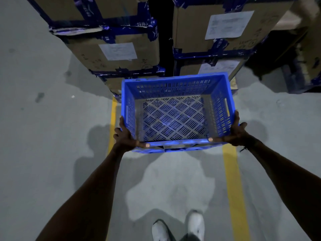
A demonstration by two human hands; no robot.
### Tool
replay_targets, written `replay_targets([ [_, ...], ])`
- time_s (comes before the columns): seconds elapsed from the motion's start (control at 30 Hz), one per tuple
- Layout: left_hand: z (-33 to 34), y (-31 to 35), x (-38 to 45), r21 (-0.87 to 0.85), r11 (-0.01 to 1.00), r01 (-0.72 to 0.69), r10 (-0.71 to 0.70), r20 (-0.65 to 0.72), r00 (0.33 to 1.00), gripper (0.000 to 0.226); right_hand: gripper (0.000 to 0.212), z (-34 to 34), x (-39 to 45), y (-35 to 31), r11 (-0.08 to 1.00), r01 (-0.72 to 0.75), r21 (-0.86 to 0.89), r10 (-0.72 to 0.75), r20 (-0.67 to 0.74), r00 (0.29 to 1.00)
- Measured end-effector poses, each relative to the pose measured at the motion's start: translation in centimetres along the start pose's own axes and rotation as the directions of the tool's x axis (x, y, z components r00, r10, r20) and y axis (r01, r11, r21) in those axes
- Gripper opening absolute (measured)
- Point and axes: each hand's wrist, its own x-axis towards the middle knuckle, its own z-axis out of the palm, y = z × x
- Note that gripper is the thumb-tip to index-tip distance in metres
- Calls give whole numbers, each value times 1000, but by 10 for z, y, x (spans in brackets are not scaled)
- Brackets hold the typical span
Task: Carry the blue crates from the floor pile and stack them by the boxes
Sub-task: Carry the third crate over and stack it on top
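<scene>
An empty blue slotted crate (pixel 175 91) is held out in front of me, above the floor and close to the stacked cardboard boxes (pixel 121 54). My left hand (pixel 126 136) grips its near left corner, thumb over the near rim. My right hand (pixel 236 133) grips the near right corner the same way. A second blue edge (pixel 173 150) shows just under the crate's near rim; I cannot tell whether it is another crate. The floor pile is out of view.
Two columns of taped cardboard boxes stand ahead, the right column (pixel 220 26) carrying paper labels. Two yellow floor lines (pixel 232 185) run toward the boxes on the grey concrete. My white shoes (pixel 178 226) are at the bottom. More cartons sit at the far right.
</scene>
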Motion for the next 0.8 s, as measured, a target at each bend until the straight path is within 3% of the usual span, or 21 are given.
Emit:
replay_targets([
  [0.2,6,-1,2,44,999,15,-13,-37,999,192,177,2,15,16,1000,-12,10,12,-22,1000],
  [0.43,0,5,-2,88,996,16,-15,-16,1000,181,175,14,39,53,992,-62,-111,61,-15,998],
  [0.63,2,2,2,102,993,65,-63,-22,998,190,172,0,6,13,981,-46,-189,45,-9,999],
  [0.8,-2,2,7,107,993,59,-63,31,998,189,171,-15,-19,-26,989,-87,-121,90,23,996],
])
